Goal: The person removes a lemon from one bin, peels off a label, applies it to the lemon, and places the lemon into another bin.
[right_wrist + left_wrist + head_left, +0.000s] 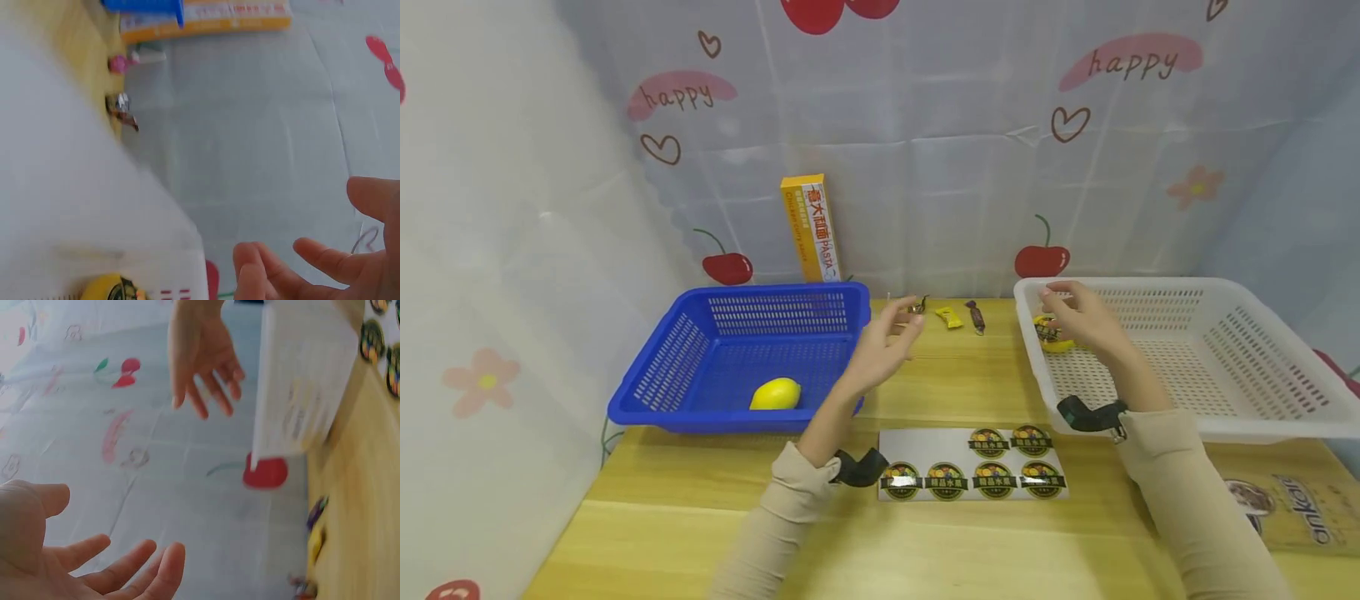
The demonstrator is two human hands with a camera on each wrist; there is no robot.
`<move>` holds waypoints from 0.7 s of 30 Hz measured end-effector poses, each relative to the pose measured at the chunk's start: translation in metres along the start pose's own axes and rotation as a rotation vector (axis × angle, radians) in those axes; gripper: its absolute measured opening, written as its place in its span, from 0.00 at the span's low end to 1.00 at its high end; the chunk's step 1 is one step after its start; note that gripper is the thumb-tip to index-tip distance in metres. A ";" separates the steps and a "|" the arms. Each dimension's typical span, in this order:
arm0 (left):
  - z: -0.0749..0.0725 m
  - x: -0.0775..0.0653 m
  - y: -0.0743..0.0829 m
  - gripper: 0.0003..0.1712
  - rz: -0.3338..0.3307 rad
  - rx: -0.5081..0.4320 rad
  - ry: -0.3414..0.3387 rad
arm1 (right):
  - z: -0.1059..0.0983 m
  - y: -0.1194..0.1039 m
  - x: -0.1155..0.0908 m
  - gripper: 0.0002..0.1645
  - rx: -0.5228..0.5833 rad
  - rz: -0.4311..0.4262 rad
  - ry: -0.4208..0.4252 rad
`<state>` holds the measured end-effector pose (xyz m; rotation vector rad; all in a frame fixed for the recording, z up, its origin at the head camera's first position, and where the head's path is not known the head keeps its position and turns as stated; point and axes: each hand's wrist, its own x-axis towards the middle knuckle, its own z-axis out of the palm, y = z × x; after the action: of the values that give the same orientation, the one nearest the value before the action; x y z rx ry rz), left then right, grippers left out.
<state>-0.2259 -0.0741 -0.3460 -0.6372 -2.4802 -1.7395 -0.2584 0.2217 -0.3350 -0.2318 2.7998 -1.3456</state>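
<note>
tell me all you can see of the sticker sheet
The sticker sheet is white, rectangular and glossy, perhaps paper. It holds six round, dark labels with colourful fruit and Chinese lettering: four in the near row, two at the right of the far row, its left part blank. It lies flat on the table, not held.

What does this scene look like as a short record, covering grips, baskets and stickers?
Left grip: empty
Right grip: empty, near rectangular white plastic basket
White basket holds: yellow item with dark round sticker, shape partly hidden
Rectangular blue plastic basket: one yellow oval lemon visible
White rectangular sticker sheet: six round dark stickers, lying on wooden table
Yellow-and-white pasta box: behind blue basket
</note>
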 end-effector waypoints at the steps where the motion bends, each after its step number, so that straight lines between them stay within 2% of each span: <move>1: -0.011 -0.003 -0.001 0.26 0.001 0.016 0.015 | 0.003 -0.004 -0.001 0.41 0.025 -0.021 -0.004; 5: -0.056 -0.016 -0.009 0.26 -0.036 0.092 0.055 | 0.016 -0.021 -0.004 0.38 0.082 -0.086 -0.031; 8: -0.087 -0.025 -0.017 0.27 -0.093 0.159 0.033 | 0.025 -0.033 -0.002 0.37 0.093 -0.111 -0.047; 14: -0.138 -0.032 -0.033 0.29 -0.187 0.288 -0.128 | 0.051 -0.047 0.010 0.36 0.192 -0.130 -0.097; 21: -0.181 -0.023 -0.045 0.33 -0.310 0.338 -0.267 | 0.093 -0.054 0.030 0.35 0.310 -0.105 -0.144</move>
<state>-0.2560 -0.2590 -0.3258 -0.5036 -3.1044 -1.3256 -0.2731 0.1116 -0.3499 -0.4500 2.4517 -1.6853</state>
